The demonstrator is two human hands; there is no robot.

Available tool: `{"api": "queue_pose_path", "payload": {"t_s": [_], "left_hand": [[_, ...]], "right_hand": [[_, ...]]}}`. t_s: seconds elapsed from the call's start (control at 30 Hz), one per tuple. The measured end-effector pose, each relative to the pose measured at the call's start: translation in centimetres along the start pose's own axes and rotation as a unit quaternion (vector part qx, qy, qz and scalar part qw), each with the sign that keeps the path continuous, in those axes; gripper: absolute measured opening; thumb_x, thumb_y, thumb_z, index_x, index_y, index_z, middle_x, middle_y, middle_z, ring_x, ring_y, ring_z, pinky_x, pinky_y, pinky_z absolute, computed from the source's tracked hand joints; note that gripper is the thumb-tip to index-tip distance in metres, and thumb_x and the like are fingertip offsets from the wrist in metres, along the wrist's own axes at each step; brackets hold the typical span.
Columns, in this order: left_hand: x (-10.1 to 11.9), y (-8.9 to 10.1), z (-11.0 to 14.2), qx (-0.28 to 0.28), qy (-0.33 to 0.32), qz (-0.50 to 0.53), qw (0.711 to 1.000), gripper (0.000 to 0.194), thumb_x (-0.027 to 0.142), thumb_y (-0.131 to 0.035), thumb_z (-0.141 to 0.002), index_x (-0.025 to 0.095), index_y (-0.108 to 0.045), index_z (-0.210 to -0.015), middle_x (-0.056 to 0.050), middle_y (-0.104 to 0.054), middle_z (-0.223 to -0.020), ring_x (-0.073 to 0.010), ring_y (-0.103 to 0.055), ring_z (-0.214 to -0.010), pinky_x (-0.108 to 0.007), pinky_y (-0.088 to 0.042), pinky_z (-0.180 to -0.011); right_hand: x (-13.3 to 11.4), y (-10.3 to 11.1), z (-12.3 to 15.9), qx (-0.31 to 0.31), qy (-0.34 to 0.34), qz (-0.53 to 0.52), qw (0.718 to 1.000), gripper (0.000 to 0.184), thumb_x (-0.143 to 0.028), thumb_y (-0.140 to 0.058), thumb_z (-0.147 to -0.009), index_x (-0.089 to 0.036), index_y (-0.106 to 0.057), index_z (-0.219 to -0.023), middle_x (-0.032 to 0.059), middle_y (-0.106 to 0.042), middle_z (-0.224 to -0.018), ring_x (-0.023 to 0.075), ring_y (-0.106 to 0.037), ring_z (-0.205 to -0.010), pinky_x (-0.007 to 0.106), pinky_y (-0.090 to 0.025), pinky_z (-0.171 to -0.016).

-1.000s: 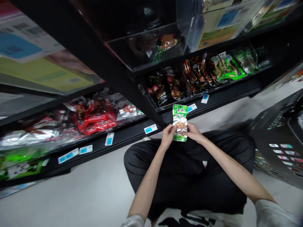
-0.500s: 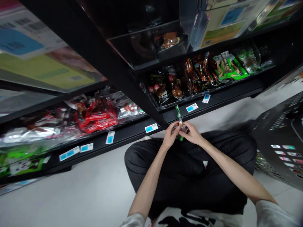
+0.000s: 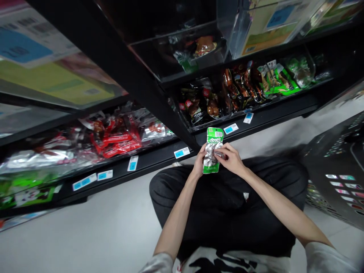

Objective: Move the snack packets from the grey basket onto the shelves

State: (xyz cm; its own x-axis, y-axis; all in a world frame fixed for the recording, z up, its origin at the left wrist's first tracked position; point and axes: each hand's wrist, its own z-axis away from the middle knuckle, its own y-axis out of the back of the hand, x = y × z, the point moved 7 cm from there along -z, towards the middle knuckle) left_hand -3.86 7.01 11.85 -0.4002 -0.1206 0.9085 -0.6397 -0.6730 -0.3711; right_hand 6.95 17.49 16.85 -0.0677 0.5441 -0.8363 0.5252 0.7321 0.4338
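Note:
A green and silver snack packet (image 3: 211,146) stands almost upright above my lap, its printed face towards me. My left hand (image 3: 200,161) is closed on the packet's left edge, its fingers partly hidden behind it. From the right, my right hand (image 3: 229,157) pinches at the middle of the packet's front with thumb and fingertips together. Just beyond the packet is the black front edge of the bottom shelf with its price tags (image 3: 230,129).
Dark snack packs (image 3: 203,106) and green packs (image 3: 280,80) fill the bottom-shelf bins ahead. Red packs (image 3: 119,138) lie left of the black shelf post (image 3: 148,83). A grey perforated basket (image 3: 335,151) stands at my right. Clear bins overhang from above.
The packet has turned from edge-on to face-on between my hands. My left hand has shifted to its left edge. A blurred green patch now shows in the upper clear bin, possibly a reflection.

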Motion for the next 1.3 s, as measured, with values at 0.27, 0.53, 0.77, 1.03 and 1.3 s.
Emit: {"api": "queue_pose_path", "payload": {"t_s": [0.27, 0.53, 0.77, 1.03, 1.3], "left_hand": [[-0.2, 0.1, -0.1, 0.000, -0.003, 0.063, 0.998, 0.060, 0.028, -0.056, -0.077, 0.020, -0.055, -0.136, -0.006, -0.072, -0.121, -0.0276, -0.066, -0.110, -0.038, -0.050, -0.095], [-0.1, 0.1, 0.1, 0.006, 0.012, 0.086, 0.996, 0.061, 0.027, -0.055, -0.077, 0.021, -0.053, -0.138, -0.006, -0.072, -0.120, -0.0287, -0.067, -0.110, -0.041, -0.048, -0.098], [0.2, -0.1, 0.3, 0.012, 0.001, 0.082, 0.997, 0.053, 0.035, -0.065, -0.081, 0.020, -0.058, -0.131, -0.008, -0.072, -0.118, -0.0296, -0.067, -0.112, -0.042, -0.048, -0.100], [1.0, -0.5, 0.6, 0.003, -0.028, 0.021, 0.999, 0.070, 0.024, -0.080, -0.071, 0.022, -0.056, -0.137, -0.008, -0.071, -0.122, -0.0323, -0.066, -0.113, -0.043, -0.052, -0.095], [0.9, -0.6, 0.4, -0.010, -0.029, 0.037, 0.999, 0.076, 0.021, -0.078, -0.073, 0.022, -0.051, -0.144, -0.009, -0.070, -0.127, -0.0328, -0.066, -0.115, -0.043, -0.053, -0.095]], "right_hand": [[-0.7, 0.0, 0.1, 0.004, 0.052, 0.038, 0.998, 0.025, -0.029, -0.060, -0.096, -0.024, -0.071, -0.118, 0.0058, -0.061, -0.101, 0.0105, -0.055, -0.065, 0.027, -0.049, -0.062], [-1.4, 0.2, 0.1, 0.017, 0.085, 0.042, 0.995, 0.017, -0.029, -0.062, -0.095, -0.021, -0.072, -0.106, 0.0062, -0.061, -0.100, 0.0101, -0.055, -0.063, 0.027, -0.050, -0.060], [-1.5, 0.2, 0.0, 0.014, 0.083, 0.036, 0.996, 0.014, -0.029, -0.063, -0.095, -0.021, -0.072, -0.100, 0.0060, -0.061, -0.099, 0.0099, -0.055, -0.064, 0.026, -0.050, -0.061], [-1.5, 0.2, 0.0, 0.011, 0.088, 0.033, 0.996, 0.013, -0.028, -0.062, -0.095, -0.020, -0.071, -0.100, 0.0064, -0.061, -0.101, 0.0108, -0.057, -0.066, 0.027, -0.052, -0.061], [-1.9, 0.4, 0.0, 0.015, 0.098, 0.043, 0.994, 0.012, -0.026, -0.062, -0.095, -0.021, -0.071, -0.100, 0.0057, -0.062, -0.100, 0.0105, -0.057, -0.066, 0.026, -0.051, -0.060]]}}
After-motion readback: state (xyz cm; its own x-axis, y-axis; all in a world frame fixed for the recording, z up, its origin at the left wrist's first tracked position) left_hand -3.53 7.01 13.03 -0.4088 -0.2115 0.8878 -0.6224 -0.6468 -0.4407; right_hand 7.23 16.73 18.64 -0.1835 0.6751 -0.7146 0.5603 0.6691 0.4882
